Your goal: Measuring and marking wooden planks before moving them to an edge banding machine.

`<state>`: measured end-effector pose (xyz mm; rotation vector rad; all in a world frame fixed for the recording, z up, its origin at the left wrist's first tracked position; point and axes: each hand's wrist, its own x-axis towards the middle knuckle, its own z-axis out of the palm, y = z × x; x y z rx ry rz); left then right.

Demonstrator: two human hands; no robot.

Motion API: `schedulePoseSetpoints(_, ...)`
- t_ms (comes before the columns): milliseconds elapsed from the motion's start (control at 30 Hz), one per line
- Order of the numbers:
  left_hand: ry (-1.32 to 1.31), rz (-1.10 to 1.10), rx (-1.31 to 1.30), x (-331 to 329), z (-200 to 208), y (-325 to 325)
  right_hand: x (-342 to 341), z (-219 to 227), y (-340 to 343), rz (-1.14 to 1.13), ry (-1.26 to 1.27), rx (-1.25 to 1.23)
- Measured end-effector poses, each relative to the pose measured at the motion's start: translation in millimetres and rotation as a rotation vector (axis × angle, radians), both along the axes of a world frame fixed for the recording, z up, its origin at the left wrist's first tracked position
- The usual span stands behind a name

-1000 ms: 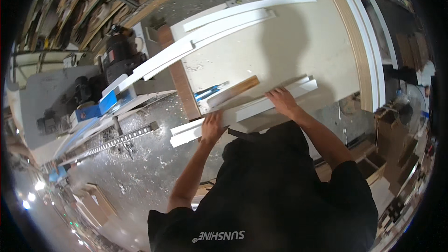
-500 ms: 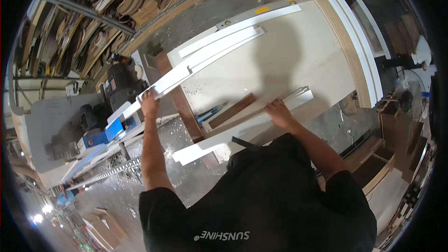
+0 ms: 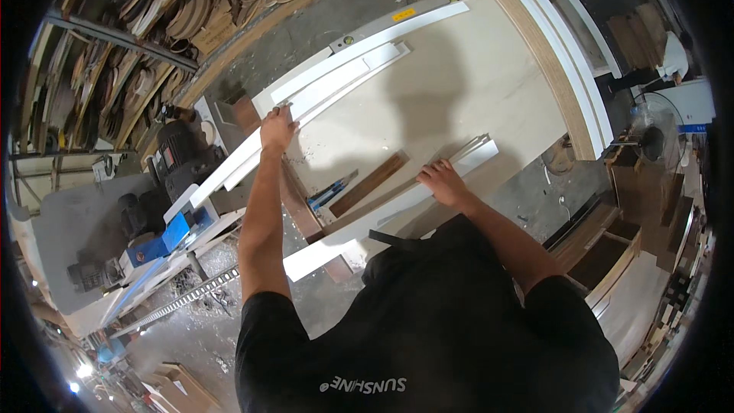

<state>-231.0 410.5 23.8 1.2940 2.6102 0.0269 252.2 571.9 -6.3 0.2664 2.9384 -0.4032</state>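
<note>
Toward the far left of the worktable, my left hand [image 3: 277,131] is closed over long white strips [image 3: 336,90] that lie side by side and stick out past the table's left edge. My right hand [image 3: 443,182] has its fingers curled over the far edge of a long white board [image 3: 344,235] along the near side. Between my hands lie a brown wooden strip [image 3: 370,183] and blue-handled hand tools [image 3: 325,195], whose exact kind I cannot make out. Another narrow white strip [image 3: 382,34] runs along the far edge.
A spirit level [image 3: 345,41] lies at the worktable's [image 3: 489,69] far edge. Curved white and wooden panels [image 3: 547,61] stand at its right end. At left is a machine with a dark motor [image 3: 177,145]. Racks of wood offcuts [image 3: 99,92] fill the back left.
My left hand has shifted along the white strips, away from their left end and toward the table. My right hand stays at the near board. The whole view has moved slightly.
</note>
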Motion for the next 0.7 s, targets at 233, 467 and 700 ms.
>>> schedulePoseSetpoints(233,0.06,-0.077,0.074,22,-9,-9,-3,3,3,0.006,0.133,0.029)
schedulePoseSetpoints(467,-0.078,0.022,-0.122,49,0,14,6,8,3,-0.03,0.092,0.026)
schedulePoseSetpoints(700,-0.027,-0.047,0.005,80,-6,-11,3,4,-1,0.03,0.113,0.086)
